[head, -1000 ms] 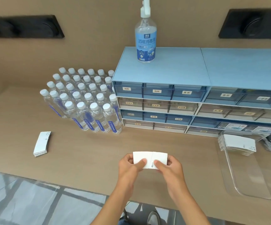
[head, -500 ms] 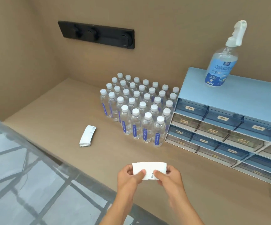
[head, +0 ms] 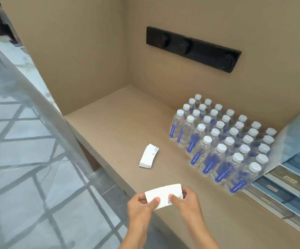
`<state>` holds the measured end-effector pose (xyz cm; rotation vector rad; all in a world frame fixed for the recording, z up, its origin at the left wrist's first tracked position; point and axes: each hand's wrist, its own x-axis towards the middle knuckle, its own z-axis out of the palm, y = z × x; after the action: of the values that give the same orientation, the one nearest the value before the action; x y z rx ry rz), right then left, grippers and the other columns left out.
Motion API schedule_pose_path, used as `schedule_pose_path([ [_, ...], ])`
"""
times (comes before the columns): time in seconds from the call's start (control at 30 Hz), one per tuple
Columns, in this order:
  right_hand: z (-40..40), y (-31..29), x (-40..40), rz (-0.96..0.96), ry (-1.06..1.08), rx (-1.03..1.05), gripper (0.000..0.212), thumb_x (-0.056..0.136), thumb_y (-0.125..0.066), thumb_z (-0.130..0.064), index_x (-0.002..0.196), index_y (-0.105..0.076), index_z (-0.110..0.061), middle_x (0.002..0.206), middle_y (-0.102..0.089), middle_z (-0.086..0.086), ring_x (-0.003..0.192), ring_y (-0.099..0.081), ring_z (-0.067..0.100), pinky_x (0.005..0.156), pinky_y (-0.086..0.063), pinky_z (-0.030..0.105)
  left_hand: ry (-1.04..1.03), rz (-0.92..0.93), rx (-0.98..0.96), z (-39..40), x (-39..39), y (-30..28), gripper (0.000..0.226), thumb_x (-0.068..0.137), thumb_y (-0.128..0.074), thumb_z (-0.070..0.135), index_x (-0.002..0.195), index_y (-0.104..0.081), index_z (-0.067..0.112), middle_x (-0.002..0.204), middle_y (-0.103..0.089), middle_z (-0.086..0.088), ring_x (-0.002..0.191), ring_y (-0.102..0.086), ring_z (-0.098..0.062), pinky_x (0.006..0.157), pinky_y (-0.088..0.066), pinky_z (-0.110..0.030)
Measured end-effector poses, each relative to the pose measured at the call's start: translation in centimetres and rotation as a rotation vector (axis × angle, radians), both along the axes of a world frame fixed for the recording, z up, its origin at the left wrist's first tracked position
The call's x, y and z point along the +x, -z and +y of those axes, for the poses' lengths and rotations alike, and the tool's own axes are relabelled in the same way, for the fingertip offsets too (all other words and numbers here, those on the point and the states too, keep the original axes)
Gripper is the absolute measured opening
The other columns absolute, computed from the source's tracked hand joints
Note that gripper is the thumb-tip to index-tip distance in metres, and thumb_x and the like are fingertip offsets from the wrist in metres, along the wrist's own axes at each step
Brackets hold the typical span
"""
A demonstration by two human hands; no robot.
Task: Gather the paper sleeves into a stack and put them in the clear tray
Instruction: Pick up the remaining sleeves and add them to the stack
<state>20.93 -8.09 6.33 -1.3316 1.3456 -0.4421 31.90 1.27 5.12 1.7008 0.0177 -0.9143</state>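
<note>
I hold a small stack of white paper sleeves (head: 163, 194) flat between both hands, above the counter's front edge. My left hand (head: 142, 206) pinches its left end with the thumb on top. My right hand (head: 187, 200) pinches the right end the same way. A second stack of white paper sleeves (head: 148, 158) lies on the tan counter (head: 118, 126), farther back and a little to the left of my hands. The clear tray is out of view.
Several rows of small water bottles (head: 221, 142) with white caps stand to the right of the loose stack. A blue drawer cabinet (head: 289, 169) fills the right edge. A black panel (head: 192, 47) hangs on the back wall. Tiled floor lies to the left.
The view has swung left: the tray and spray bottle have left the frame, and the lying stack now sits nearer the centre. Both hands keep the same grip on the sleeves.
</note>
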Motion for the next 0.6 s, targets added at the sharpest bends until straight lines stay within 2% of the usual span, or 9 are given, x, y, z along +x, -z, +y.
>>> schedule_pose_path([
  [0.13,-0.9,0.0,3.4,0.097,-0.1,-0.049,0.027,0.077,-0.071,-0.013,0.103,-0.064,-0.017,0.094,-0.074,-0.001,0.089,-0.071,0.019,0.085,-0.057,0.044,-0.064,0.021,0.043,0.0,2.3,0.3,0.022,0.072,-0.085,0.008,0.088,-0.069,0.008,0.085,-0.077,-0.009,0.078,-0.073,-0.022,0.076,-0.059,-0.038],
  [0.33,-4.3,0.7,7.9,0.176,-0.222,-0.073,0.029,0.077,-0.069,-0.013,0.105,-0.062,-0.019,0.096,-0.072,-0.003,0.09,-0.069,0.017,0.083,-0.057,0.038,-0.147,0.059,0.119,-2.3,5.4,1.0,0.023,0.071,-0.085,0.014,0.086,-0.069,0.009,0.086,-0.074,-0.009,0.079,-0.07,-0.024,0.076,-0.06,-0.04],
  [0.43,-6.6,1.4,10.3,0.182,-0.278,-0.085,0.03,0.077,-0.069,-0.011,0.105,-0.062,-0.018,0.097,-0.071,-0.002,0.091,-0.069,0.018,0.083,-0.057,0.037,-0.19,0.083,0.144,-4.1,7.0,1.4,0.023,0.072,-0.084,0.014,0.087,-0.067,0.008,0.087,-0.074,-0.009,0.077,-0.069,-0.024,0.069,-0.057,-0.036],
  [0.6,-10.7,2.7,14.1,0.201,-0.356,-0.069,0.029,0.075,-0.069,-0.012,0.103,-0.062,-0.016,0.094,-0.07,-0.002,0.084,-0.067,0.016,0.063,-0.049,0.026,-0.268,0.124,0.175,-7.6,9.1,2.4,0.026,0.074,-0.082,0.014,0.092,-0.066,0.004,0.088,-0.073,-0.012,0.072,-0.064,-0.024,0.067,-0.054,-0.036],
])
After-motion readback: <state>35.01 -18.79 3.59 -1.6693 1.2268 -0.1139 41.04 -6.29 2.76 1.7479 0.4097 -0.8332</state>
